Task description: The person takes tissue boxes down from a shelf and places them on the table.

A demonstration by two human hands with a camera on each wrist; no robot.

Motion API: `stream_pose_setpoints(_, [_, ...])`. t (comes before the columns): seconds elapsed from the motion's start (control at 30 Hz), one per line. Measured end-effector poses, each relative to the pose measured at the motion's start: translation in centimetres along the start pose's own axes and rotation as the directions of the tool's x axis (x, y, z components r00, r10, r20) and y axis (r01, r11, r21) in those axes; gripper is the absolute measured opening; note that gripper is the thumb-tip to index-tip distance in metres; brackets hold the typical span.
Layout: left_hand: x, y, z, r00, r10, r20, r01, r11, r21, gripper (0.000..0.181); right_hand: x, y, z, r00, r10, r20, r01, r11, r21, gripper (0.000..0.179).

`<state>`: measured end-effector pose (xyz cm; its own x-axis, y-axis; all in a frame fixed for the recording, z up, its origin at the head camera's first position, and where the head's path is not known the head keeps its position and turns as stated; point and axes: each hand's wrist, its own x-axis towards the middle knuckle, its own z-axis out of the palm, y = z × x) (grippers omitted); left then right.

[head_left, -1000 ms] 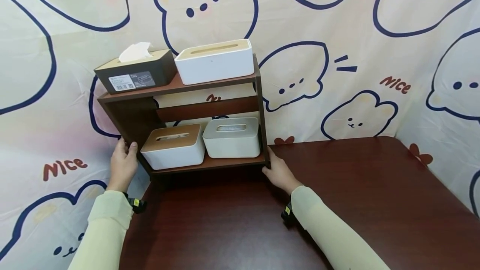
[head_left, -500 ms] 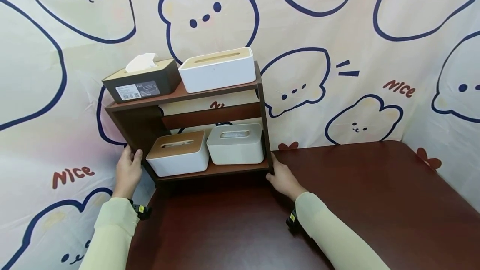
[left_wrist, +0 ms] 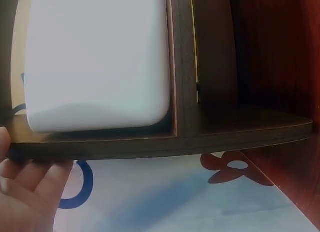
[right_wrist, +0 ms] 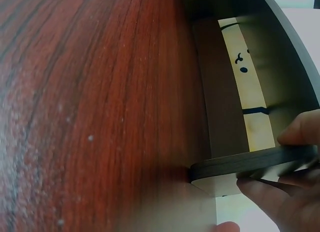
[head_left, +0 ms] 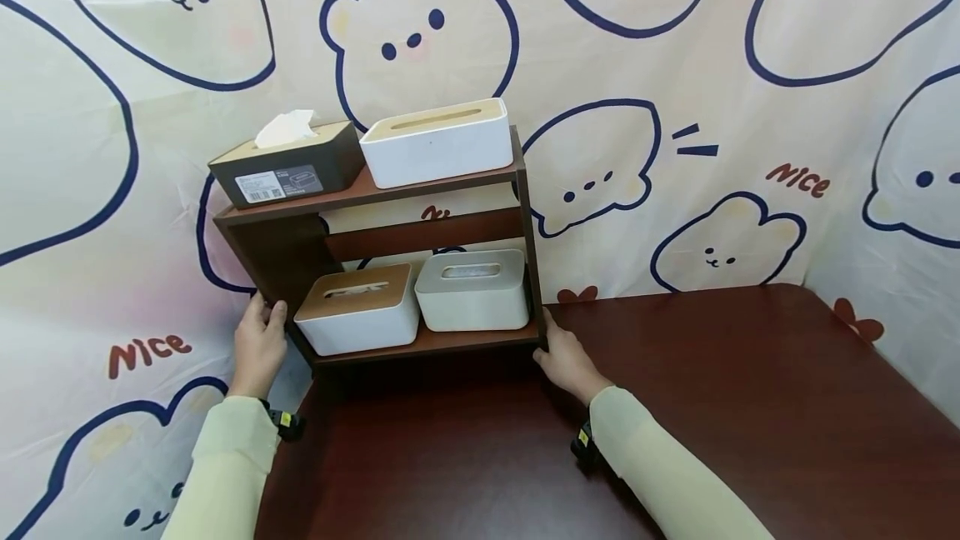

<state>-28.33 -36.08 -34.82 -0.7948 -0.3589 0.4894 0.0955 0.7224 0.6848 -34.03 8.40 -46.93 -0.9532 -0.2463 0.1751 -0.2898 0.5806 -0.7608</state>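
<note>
A dark brown two-tier wooden shelf [head_left: 277, 261] stands on the table at the left back, against the wall cloth. My left hand [head_left: 258, 346] grips its left side panel low down; the left wrist view shows fingers [left_wrist: 37, 182] on the panel's outer face. On the opposite side panel, my right hand [head_left: 567, 359] holds the lower front edge, thumb [right_wrist: 302, 128] inside and fingers outside. Upper tier: a dark grey tissue box [head_left: 288, 173] with tissue poking out, and a white wood-topped box [head_left: 438, 148]. Lower tier: a white brown-lidded tissue box [head_left: 360, 319] and a pale grey-green one [head_left: 472, 298].
The reddish-brown table [head_left: 675, 390] stretches to the right and toward me. Cartoon-printed cloth [head_left: 585, 48] hangs behind and along both sides. Black camera straps sit on both wrists below pale sleeves [head_left: 232, 457].
The head view has tilted slightly, so the whole scene sits a little lower and further right. Both hands keep their grip on the shelf, and the boxes stay in place on it.
</note>
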Motion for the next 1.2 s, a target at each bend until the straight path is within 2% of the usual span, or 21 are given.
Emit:
stream_pose_setpoints(0.2, [0.1, -0.1, 0.4, 0.998, 0.021, -0.060, -0.020, 1.000, 0.021, 0.034, 0.0, 0.0, -0.1, 1.000, 0.002, -0.001, -0.002, 1.000, -0.003, 0.076])
stream_pose_setpoints(0.4, [-0.4, 0.4, 0.8, 0.994, 0.080, -0.074, -0.075, 0.995, 0.059, 0.024, -0.7, 0.6, -0.9, 1.000, 0.014, -0.028, -0.015, 1.000, -0.028, 0.076])
stream_pose_setpoints(0.57, [-0.6, 1.0, 1.2, 0.989, 0.118, -0.084, -0.115, 0.992, 0.045, 0.025, -0.8, 1.0, -1.8, 1.000, -0.004, -0.031, 0.003, 1.000, -0.015, 0.077])
stream_pose_setpoints(0.73, [-0.9, 1.7, 1.9, 0.994, 0.105, -0.029, -0.104, 0.994, 0.013, 0.031, -1.1, 1.8, -2.7, 0.999, 0.007, -0.031, -0.008, 1.000, -0.028, 0.077])
stream_pose_setpoints(0.87, [-1.2, 2.1, 2.4, 0.995, 0.095, 0.028, -0.095, 0.995, 0.006, 0.035, -1.5, 2.6, -3.4, 0.998, -0.020, -0.062, 0.017, 0.998, -0.058, 0.076])
stream_pose_setpoints(1.2, [-1.4, 3.0, 2.9, 0.988, 0.139, 0.060, -0.138, 0.990, -0.017, 0.034, -2.0, 3.7, -4.7, 0.997, -0.034, -0.065, 0.030, 0.998, -0.062, 0.075])
